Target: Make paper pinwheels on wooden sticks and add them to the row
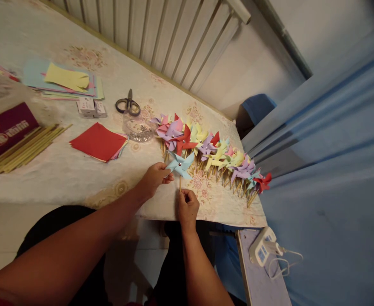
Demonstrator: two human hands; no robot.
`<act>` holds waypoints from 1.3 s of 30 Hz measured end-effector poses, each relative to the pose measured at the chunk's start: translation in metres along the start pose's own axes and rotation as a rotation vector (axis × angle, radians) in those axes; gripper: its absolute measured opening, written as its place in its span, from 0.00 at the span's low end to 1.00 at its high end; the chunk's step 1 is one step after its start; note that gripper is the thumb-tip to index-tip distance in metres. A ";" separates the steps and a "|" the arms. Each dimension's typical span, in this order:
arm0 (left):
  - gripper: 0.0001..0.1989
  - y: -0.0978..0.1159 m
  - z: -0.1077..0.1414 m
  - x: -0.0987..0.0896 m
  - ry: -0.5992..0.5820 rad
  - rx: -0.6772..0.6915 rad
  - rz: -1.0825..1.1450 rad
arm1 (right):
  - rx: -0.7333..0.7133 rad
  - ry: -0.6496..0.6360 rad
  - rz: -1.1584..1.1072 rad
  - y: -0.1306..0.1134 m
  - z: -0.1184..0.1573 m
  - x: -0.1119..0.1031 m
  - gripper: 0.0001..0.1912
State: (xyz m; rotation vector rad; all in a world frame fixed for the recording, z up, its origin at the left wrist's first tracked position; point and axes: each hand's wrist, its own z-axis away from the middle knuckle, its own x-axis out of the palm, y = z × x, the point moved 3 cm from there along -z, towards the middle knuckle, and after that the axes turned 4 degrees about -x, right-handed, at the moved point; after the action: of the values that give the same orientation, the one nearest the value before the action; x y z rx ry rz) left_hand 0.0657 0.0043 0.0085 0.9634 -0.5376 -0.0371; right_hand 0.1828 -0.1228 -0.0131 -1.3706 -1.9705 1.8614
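Floral tablecloth (55,187), clear dish (127,126) holding small shiny pieces (141,132), hands (156,176) gripping light-blue pinwheel (183,165)

A pale ribbed radiator (142,34) runs along the far side of the bench (135,182), which wears a flowered cloth (84,57). Over on the right hangs a blue curtain (343,182). Near it, a white power strip (259,250) with a looping white cord (284,272) sits on a low lilac-topped stand (260,289), above the pale tiled floor (1,238).

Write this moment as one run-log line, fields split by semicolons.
left hand: pinching light blue paper pinwheel; right hand: gripping its thin wooden stick; nearby: row of multicoloured paper pinwheels
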 end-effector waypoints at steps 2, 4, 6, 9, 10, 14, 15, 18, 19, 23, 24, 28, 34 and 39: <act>0.05 0.002 0.000 -0.001 0.013 0.000 0.008 | -0.004 0.004 -0.004 -0.001 0.000 0.000 0.11; 0.05 0.004 0.000 -0.002 0.023 0.001 0.018 | -0.009 0.006 -0.004 -0.002 0.000 -0.001 0.10; 0.04 0.006 0.000 -0.002 0.024 0.001 0.026 | -0.011 0.006 -0.002 -0.002 0.001 -0.001 0.11; 0.06 0.008 0.000 -0.003 0.022 0.009 0.041 | -0.012 0.002 0.005 -0.003 0.000 -0.001 0.11; 0.06 0.009 0.000 -0.004 0.021 0.015 0.045 | -0.015 0.001 0.005 -0.003 0.000 -0.001 0.11; 0.06 0.010 -0.001 -0.005 0.014 0.033 0.070 | -0.023 0.010 -0.007 -0.003 0.000 -0.001 0.10; 0.07 0.010 -0.001 -0.005 0.012 0.036 0.081 | -0.022 0.012 -0.007 -0.002 0.000 -0.001 0.10; 0.10 0.009 -0.003 -0.006 -0.004 0.034 0.118 | -0.021 0.015 -0.001 -0.002 0.001 -0.001 0.10; 0.11 0.008 -0.003 -0.006 -0.010 0.026 0.131 | -0.020 0.018 0.001 -0.002 0.001 -0.001 0.10; 0.15 0.002 -0.002 -0.005 -0.048 -0.048 0.166 | -0.005 0.028 -0.003 -0.001 0.001 -0.001 0.11; 0.15 0.001 -0.002 -0.005 -0.069 -0.072 0.170 | 0.001 0.028 -0.007 0.000 0.001 -0.001 0.11; 0.17 -0.007 0.002 -0.001 -0.158 -0.171 0.164 | 0.009 0.027 -0.017 0.001 0.000 0.000 0.10; 0.16 -0.021 0.006 0.008 -0.286 -0.169 0.021 | -0.020 0.015 -0.009 -0.001 0.001 -0.001 0.10; 0.14 -0.028 0.007 0.014 -0.332 -0.094 -0.023 | -0.032 -0.001 0.010 -0.004 0.002 -0.002 0.10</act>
State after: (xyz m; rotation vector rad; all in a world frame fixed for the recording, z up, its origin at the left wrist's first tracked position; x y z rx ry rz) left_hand 0.0804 -0.0214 -0.0042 0.8762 -0.8231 -0.2447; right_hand 0.1806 -0.1244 -0.0094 -1.3900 -2.0063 1.8434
